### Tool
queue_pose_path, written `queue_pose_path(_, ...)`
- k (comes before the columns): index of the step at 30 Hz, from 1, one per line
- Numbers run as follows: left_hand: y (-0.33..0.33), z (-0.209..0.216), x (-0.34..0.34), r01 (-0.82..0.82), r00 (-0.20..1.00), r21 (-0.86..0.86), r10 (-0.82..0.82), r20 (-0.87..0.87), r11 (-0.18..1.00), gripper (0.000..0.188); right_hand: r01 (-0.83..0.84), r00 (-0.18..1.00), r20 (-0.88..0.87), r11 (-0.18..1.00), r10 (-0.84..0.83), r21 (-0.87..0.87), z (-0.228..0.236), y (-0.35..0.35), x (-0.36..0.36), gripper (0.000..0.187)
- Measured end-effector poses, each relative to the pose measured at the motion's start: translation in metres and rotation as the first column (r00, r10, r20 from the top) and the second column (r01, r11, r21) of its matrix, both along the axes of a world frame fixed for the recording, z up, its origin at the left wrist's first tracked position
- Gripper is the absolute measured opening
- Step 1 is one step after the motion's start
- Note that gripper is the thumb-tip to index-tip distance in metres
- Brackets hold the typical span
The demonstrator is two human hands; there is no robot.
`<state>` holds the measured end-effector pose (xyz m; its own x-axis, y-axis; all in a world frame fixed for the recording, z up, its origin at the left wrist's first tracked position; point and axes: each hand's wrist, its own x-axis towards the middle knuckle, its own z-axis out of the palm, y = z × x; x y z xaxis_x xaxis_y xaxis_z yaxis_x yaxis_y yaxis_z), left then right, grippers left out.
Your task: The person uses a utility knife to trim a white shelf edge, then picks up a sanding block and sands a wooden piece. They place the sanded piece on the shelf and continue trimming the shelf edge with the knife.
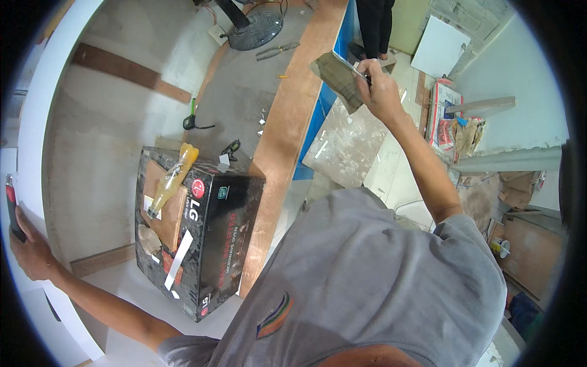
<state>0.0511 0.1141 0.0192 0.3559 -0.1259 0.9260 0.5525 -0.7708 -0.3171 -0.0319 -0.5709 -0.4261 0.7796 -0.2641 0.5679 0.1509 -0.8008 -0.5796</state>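
Observation:
My right hand (pixel 380 96) is raised at the upper middle, its fingers closed on a flat olive-grey piece (pixel 340 79) with a pale edge. What kind of piece it is I cannot make out. At the far left, my left hand (pixel 32 252) is closed around a slim red-and-black tool (pixel 12 205) beside the white panel edge (pixel 32 153). Between my arms stands a dusty black microwave oven box (pixel 229 238). On top of it lie a bottle of yellowish stuff (pixel 174 180), a brown board piece (pixel 157 226) and a white strip (pixel 178 260).
On the grey surface behind the box lie a green-and-black tape measure (pixel 190 122), pliers (pixel 277 51) and a small dark tool (pixel 231 148). A black round base (pixel 255 30) stands farther back. Another person's legs (pixel 374 27) are at the top. A dusty board (pixel 345 144) lies on the floor.

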Motion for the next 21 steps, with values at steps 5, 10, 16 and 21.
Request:
queue_pose_path(5, -0.014, -0.004, -0.003, -0.019, 1.000, -0.012, 0.019, 0.001, 1.000, 0.076, -0.108, 0.991, 0.093, 0.978, 0.093, 0.177, 0.009, 0.004, 0.014, 0.024)
queue_pose_path(10, -0.025, -0.007, -0.004, 0.080, 0.997, -0.036, -0.080, 0.014, 0.996, 0.072, -0.294, 0.952, 0.134, 0.944, 0.276, 0.148, 0.059, 0.025, 0.014, 0.027)
queue_pose_path(16, -0.007, -0.009, -0.008, 0.100, 0.994, 0.029, -0.102, 0.044, 0.995, 0.070, -0.497, 0.867, 0.207, 0.808, 0.453, 0.315, 0.101, 0.059, 0.037, 0.024)
queue_pose_path(21, -0.051, -0.017, -0.035, 0.268, 0.963, 0.011, -0.268, 0.006, 0.963, 0.053, -0.597, 0.801, 0.130, 0.772, 0.584, 0.218, 0.133, 0.084, 0.078, 0.023)
